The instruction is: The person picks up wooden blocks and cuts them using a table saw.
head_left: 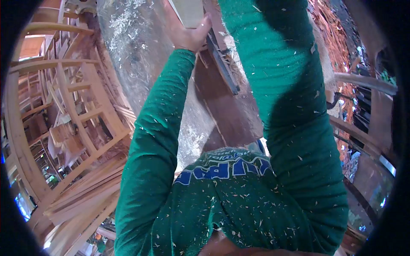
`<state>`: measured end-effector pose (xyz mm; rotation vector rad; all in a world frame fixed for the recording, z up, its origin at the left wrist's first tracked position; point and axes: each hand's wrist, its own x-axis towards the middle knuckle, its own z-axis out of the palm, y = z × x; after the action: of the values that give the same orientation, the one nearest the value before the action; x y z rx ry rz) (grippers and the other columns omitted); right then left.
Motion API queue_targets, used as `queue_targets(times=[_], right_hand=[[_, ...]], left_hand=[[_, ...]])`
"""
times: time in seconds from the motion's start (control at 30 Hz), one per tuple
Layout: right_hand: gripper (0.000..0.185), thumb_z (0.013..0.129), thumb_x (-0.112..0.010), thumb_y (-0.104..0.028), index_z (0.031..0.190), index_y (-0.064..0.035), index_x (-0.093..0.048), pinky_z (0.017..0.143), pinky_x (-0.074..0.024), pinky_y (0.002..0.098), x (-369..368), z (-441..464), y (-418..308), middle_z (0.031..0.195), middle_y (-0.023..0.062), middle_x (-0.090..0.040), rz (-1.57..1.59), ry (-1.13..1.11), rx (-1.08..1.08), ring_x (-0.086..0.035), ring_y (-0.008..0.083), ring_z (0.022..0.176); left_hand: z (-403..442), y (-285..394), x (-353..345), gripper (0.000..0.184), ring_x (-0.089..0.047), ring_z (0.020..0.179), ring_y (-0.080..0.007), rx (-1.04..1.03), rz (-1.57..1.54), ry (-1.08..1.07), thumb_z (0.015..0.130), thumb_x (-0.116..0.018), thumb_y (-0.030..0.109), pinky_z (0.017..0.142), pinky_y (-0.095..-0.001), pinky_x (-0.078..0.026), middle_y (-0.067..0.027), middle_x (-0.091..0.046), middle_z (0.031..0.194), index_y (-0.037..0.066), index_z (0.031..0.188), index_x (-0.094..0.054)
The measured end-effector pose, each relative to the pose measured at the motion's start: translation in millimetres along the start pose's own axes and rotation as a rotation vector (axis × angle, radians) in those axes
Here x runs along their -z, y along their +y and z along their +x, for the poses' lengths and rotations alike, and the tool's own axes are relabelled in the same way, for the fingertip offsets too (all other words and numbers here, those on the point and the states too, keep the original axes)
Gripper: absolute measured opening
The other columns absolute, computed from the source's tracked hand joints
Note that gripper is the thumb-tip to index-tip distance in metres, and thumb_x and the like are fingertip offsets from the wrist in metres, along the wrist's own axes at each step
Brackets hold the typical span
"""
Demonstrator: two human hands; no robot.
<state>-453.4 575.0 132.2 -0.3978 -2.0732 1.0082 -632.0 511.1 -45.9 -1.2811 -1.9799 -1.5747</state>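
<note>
At the top of the view, my left hand is closed round the end of a pale, flat-faced piece of wood. My thumb lies along its right edge, and the far end runs out of the picture. Just below and right of that hand, a dark straight-edged bar lies along a brown board. My right arm, in a green sleeve dusted with shavings, reaches past the top edge, so the right hand is out of sight.
A grey worktop strewn with pale shavings is under my left arm. Wooden frames and stacked planks stand on the left. On the right are a heap of reddish shavings and wooden rails.
</note>
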Motion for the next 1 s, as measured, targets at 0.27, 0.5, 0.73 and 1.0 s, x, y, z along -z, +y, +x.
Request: queue_targets(times=[0.27, 0.5, 0.73, 1.0], right_hand=[[0.045, 0.083, -0.077, -0.018, 0.12, 0.0053, -0.067, 0.089, -0.0553, 0.0385, -21.4, 38.3, 6.4, 0.108, 0.0171, -0.073, 0.032, 0.041, 0.058, -0.071, 0.0263, 0.097], [0.044, 0.083, -0.077, -0.018, 0.119, 0.005, -0.068, 0.088, -0.0556, 0.0387, -43.0, 81.9, 9.6, 0.107, 0.0175, -0.073, 0.057, 0.083, 0.124, -0.071, 0.0268, 0.096], [0.043, 0.083, -0.077, -0.019, 0.118, 0.0048, -0.069, 0.088, -0.0558, 0.039, -69.2, 128.1, 9.8, 0.107, 0.018, -0.074, 0.078, 0.128, 0.194, -0.072, 0.0272, 0.096], [0.042, 0.083, -0.076, -0.02, 0.117, 0.0044, -0.07, 0.088, -0.0561, 0.0393, -99.6, 179.2, 11.5, 0.106, 0.0185, -0.074, 0.09, 0.177, 0.281, -0.072, 0.0278, 0.095]], left_hand=[[11.7, -13.1, -3.4, 0.091, -0.053, 0.131, -0.0371, -0.005, -0.006, -0.022, 0.078, -0.079, 0.025, 0.114, -0.0438, -0.04, -0.027, -0.052, 0.143, -0.005, 0.152, -0.034], [27.1, -28.0, -8.5, 0.095, -0.053, 0.132, -0.0383, -0.006, -0.011, -0.025, 0.076, -0.079, 0.024, 0.114, -0.0438, -0.039, -0.0282, -0.052, 0.144, -0.007, 0.152, -0.032], [42.0, -45.8, -11.7, 0.098, -0.052, 0.132, -0.0396, -0.008, -0.012, -0.021, 0.074, -0.079, 0.023, 0.114, -0.0438, -0.039, -0.0294, -0.051, 0.144, -0.008, 0.153, -0.03], [67.1, -68.4, -17.6, 0.102, -0.052, 0.132, -0.041, -0.019, -0.019, -0.012, 0.072, -0.08, 0.022, 0.114, -0.0438, -0.039, -0.0308, -0.05, 0.145, -0.01, 0.154, -0.027]])
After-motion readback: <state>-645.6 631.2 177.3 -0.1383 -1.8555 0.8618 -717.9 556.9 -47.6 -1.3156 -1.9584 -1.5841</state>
